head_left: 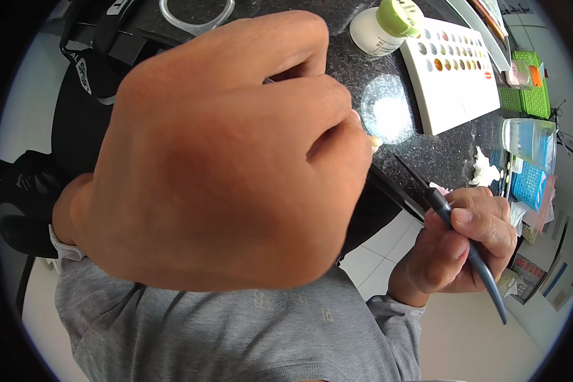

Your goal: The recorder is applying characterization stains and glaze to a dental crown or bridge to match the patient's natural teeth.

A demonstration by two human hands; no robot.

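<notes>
My left hand (229, 159) fills the middle of the view, its back toward me and its fingers curled closed. A dark bit of something shows between its fingers, but most of what it grips is hidden. Just past its knuckles pokes a small cream-coloured piece (375, 144), too little of it visible to name. To the right, my right hand (487, 223) pinches a slim brush (488, 288) with a dark grey-blue tapered handle. The brush's fine dark tip points up and left, close to the cream piece without visibly touching it.
A white palette (461, 95) with rows of coloured wells lies at the back right. Beside it stands a white jar (370, 37) with a green lid. Further right are a clear cup of liquid (528, 137), crumpled tissue (484, 169), a blue basket (530, 186) and a green basket (536, 99).
</notes>
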